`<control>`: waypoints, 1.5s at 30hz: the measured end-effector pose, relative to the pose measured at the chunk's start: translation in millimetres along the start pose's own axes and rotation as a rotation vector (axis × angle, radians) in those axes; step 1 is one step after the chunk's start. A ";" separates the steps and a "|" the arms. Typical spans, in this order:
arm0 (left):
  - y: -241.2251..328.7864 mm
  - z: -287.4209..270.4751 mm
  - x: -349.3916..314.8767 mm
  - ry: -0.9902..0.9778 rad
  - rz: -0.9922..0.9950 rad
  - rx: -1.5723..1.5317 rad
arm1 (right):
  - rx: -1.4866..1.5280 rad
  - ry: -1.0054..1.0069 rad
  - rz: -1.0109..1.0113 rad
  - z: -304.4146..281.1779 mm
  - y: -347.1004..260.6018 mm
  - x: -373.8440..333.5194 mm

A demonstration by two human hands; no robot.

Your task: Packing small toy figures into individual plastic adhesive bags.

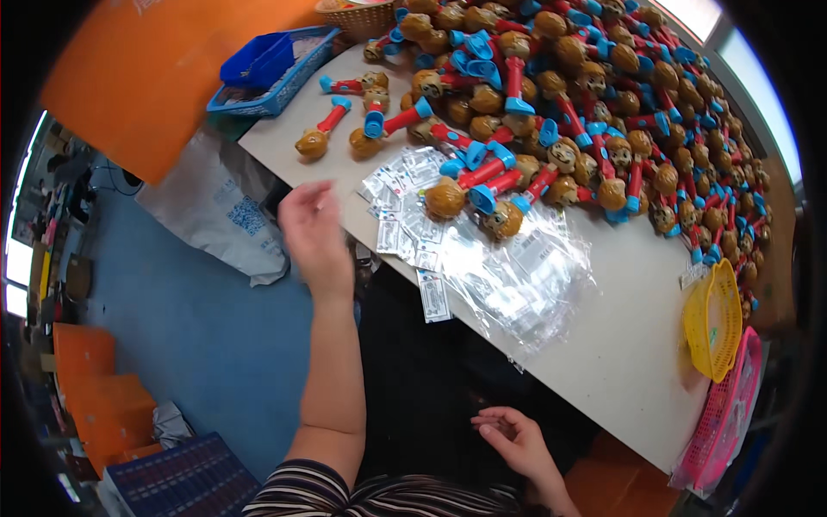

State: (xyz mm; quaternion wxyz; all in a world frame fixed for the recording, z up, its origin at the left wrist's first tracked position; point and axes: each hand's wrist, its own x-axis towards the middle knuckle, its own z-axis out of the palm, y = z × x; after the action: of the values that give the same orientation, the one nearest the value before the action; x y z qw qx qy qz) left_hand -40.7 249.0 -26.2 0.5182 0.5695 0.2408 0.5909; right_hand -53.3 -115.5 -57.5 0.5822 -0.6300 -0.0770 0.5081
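Observation:
My left hand [314, 237], smeared by motion, is over the table's left edge. Its fingers look loosely apart, and no object shows in them. Closest to it lies a toy figure [320, 138] with a brown head, red body and blue base. Low in front of me, off the table's near edge, my right hand [517, 441] is half curled with its fingers apart and holds nothing. Clear plastic bags [525, 276] and small printed paper slips [435, 295] are spread along the near side of the table. Several more toy figures [445, 198] rest on them.
A big heap of the same toys [594, 77] covers the far and right table [603, 353]. Blue trays [274, 73] stand at the far left; yellow [715, 320] and pink baskets [719, 422] at the right edge. A white sack [211, 207] sits beside the table, left.

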 end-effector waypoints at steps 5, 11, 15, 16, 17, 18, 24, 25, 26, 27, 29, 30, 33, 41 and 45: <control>80.6 58.8 -53.8 -0.688 0.338 0.446 | -0.171 0.054 -0.227 -12.7 -53.4 -10.2; 52.8 94.4 -143.7 -0.907 0.340 0.718 | 0.008 0.276 -0.463 -30.8 -87.9 -7.8; 41.7 91.4 -150.3 -1.026 0.329 0.593 | -0.063 0.347 -0.467 -52.1 -94.8 -10.7; 39.6 85.9 -150.6 -1.036 0.329 0.591 | -0.079 0.392 -0.451 -56.8 -97.8 -8.7; 36.6 80.0 -151.6 -1.031 0.261 0.517 | -0.105 0.448 -0.427 -61.4 -101.1 -4.7; 35.1 77.5 -151.7 -1.022 0.195 0.441 | -0.103 0.455 -0.427 -65.8 -106.3 1.8; 36.1 67.2 -147.7 -1.008 0.188 0.379 | -0.920 0.765 -0.666 -69.8 -134.1 37.9; 36.0 67.2 -147.0 -0.999 0.223 0.377 | -0.922 0.713 -0.513 -71.9 -137.8 34.4; 36.1 68.0 -146.2 -1.001 0.222 0.369 | -0.920 0.660 -0.360 -74.2 -139.8 31.4; 39.4 69.1 -144.7 -0.982 0.211 0.359 | -0.922 0.659 -0.357 -76.9 -138.0 29.8; 45.4 70.2 -145.2 -0.965 0.194 0.347 | -0.410 0.356 -0.219 -80.9 -133.5 26.2; 47.7 71.0 -146.7 -0.959 0.176 0.347 | -0.411 0.355 -0.214 -78.5 -132.7 26.7; 67.0 77.8 -152.3 -0.923 0.151 0.326 | 0.001 0.353 -0.210 -69.3 -132.1 26.5; 90.8 86.4 -172.6 -0.924 0.093 0.433 | 0.077 0.358 -0.403 -59.3 -122.4 37.6; 85.1 82.0 -174.2 -0.873 0.001 0.418 | -0.004 0.331 -0.390 -67.4 -120.9 36.2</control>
State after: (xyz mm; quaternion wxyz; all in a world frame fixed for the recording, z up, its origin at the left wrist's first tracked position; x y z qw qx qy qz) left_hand -26.2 40.0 -6.2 0.4449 0.8563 0.1143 0.2360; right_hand 72.8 -97.2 7.7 0.6725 -0.6792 -0.1017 0.2759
